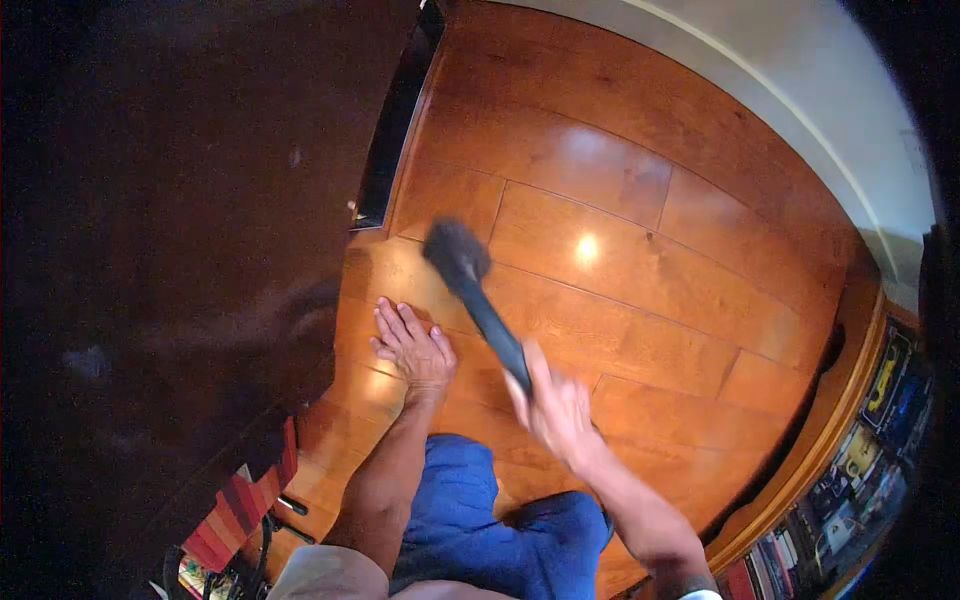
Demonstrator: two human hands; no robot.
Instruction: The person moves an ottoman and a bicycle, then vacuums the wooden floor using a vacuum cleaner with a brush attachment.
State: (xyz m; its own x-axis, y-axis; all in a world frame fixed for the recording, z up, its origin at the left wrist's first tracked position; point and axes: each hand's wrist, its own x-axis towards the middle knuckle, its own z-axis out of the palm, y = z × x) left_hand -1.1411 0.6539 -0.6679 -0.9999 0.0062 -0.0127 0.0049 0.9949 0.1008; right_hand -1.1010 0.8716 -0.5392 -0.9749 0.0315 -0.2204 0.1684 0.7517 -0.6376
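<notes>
My right hand (555,410) is wrapped around the handle of a dark brush (485,310). Its bulky, bristly-looking head is smeared by motion and points up and to the left, and I cannot tell if it touches the wooden floor (610,310). My left hand (415,350) lies palm down on the planks, fingers spread, beside the edge of a large dark piece of furniture (200,250). Between the two hands is a strip of bare wood. Below them, my legs in blue trousers (450,500) are bent close to the floor.
A narrow black panel (400,130) stands along the dark furniture's edge. The pale wall (830,130) curves round at the top right. A wooden shelf (800,490) with books and cases is at the lower right. Red patterned fabric (235,510) hangs at the lower left.
</notes>
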